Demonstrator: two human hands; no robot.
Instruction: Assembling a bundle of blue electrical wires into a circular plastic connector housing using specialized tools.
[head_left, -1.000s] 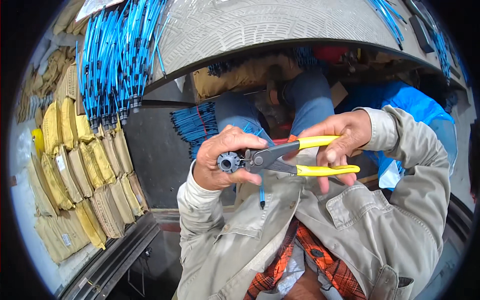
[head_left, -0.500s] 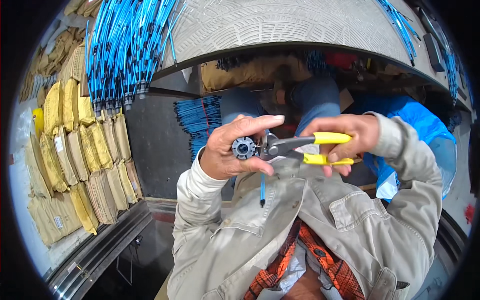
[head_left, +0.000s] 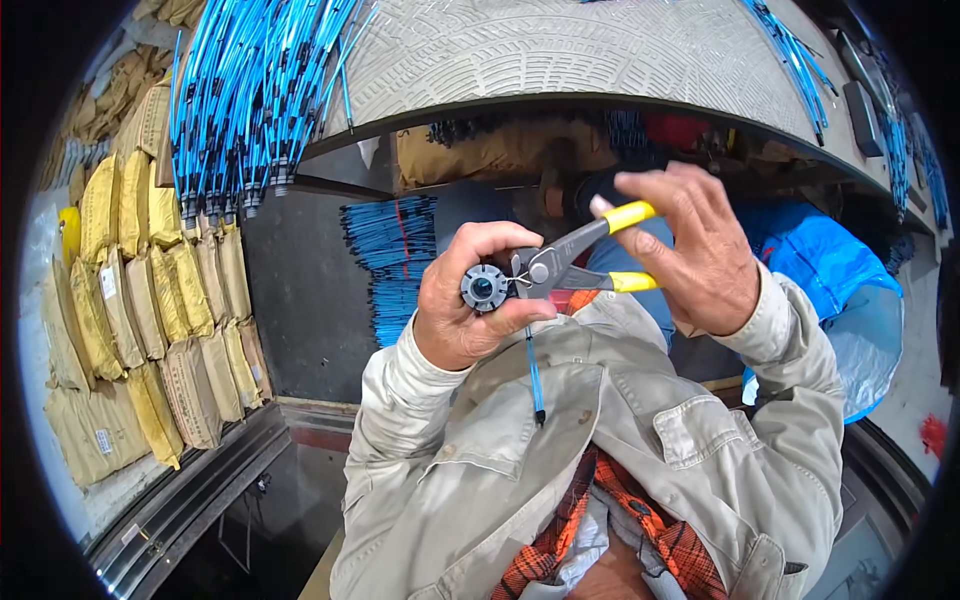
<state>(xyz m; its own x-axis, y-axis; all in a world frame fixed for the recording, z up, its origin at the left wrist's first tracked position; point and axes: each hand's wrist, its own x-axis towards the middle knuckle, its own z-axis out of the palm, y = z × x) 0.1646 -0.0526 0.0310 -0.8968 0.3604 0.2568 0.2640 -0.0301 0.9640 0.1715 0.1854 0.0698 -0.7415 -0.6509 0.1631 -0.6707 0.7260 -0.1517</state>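
A curved grey tabletop with a ribbed pattern [head_left: 560,55] was seen across the top of the view. Over its left edge a thick bundle of blue tubes with dark tips [head_left: 245,100] was hung. Left of that tabletop, rows of yellow and tan sacks [head_left: 150,290] were stacked upright. Beneath it, a second bundle of blue tubes [head_left: 390,235] was laid flat beside a brown sack [head_left: 470,155]. Below its right end, a crumpled blue plastic bag [head_left: 830,265] was seen, and more blue tubes [head_left: 795,60] were spread on its right part.

My grey patterned bench [head_left: 560,50] carries bundles of blue cables [head_left: 250,100] at my left and more [head_left: 800,60] at my right.
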